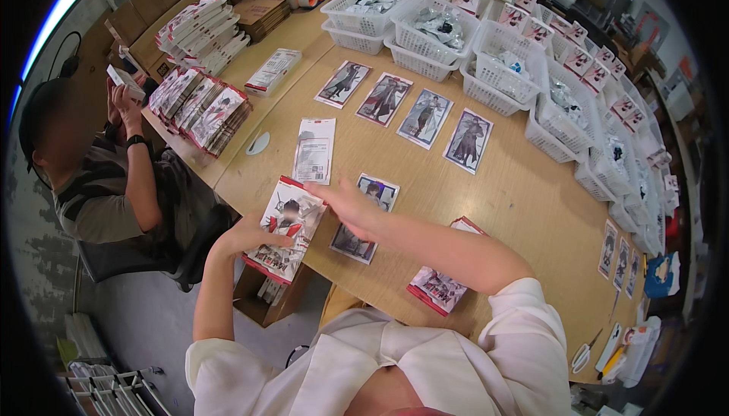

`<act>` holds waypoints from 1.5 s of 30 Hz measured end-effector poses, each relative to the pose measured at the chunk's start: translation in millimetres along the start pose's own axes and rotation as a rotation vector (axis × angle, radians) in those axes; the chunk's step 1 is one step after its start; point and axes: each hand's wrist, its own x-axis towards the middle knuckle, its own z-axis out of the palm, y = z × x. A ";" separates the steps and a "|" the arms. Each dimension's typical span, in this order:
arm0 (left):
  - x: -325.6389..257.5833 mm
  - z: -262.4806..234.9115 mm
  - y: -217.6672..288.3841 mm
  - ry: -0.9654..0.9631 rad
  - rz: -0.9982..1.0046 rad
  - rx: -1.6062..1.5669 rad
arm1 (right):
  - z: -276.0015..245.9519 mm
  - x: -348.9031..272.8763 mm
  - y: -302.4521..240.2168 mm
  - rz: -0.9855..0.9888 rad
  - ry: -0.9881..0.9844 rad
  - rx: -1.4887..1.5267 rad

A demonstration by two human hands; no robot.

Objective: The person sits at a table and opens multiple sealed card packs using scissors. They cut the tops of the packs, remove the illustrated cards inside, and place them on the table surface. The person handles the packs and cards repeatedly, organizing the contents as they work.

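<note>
Head view: the person's left hand (pixel 254 237) grasps an illustrated packet (pixel 296 222) by its left side, the thumb laid across the front and the other fingers hidden beneath. The right hand (pixel 353 207) is at the packet's upper right corner, its fingers partly extended; whether they pinch that corner or only touch it cannot be told. The packet is tilted between the two hands at the near left edge of the wooden table (pixel 395 279), partly over an open cardboard box (pixel 258 306) below. A picture card (pixel 353 245) lies under the right hand and wrist, and a second packet (pixel 440 288) lies partly hidden below the right forearm.

The held packet is white with red end strips, a figure printed on it and large stylised lettering toward its lower end. Just beyond it lies a white packet (pixel 314 146) with rows of small grey print and a barcode block. Four figure cards (pixel 425 117) form a row farther away.

White plastic baskets (pixel 497 82), stacked in a curve along the far side, contain silvery bags, with small picture cards (pixel 512 17) standing behind many of them. The cardboard box contains pale packets. At the left, near stacked red-and-white packets (pixel 201 108), a seated co-worker (pixel 114 180) holds up a white box (pixel 125 82).
</note>
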 end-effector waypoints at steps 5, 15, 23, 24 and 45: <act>-18.4 22.4 15.5 0.161 -0.010 -0.071 | 9.6 -17.2 23.4 -0.063 -0.269 0.158; -25.7 75.2 -32.3 0.487 0.677 -0.403 | 19.4 -38.0 -1.4 -0.526 -0.392 -0.328; 10.5 78.7 -60.9 0.585 0.687 0.065 | -1.6 -7.5 28.0 -0.689 -0.460 -0.570; 10.2 81.0 -64.5 0.597 0.715 0.082 | -2.4 -6.5 33.7 -0.730 -0.462 -0.584; 9.8 78.9 -56.8 0.446 0.572 -0.282 | 0.4 2.8 46.2 -0.832 -0.428 -0.628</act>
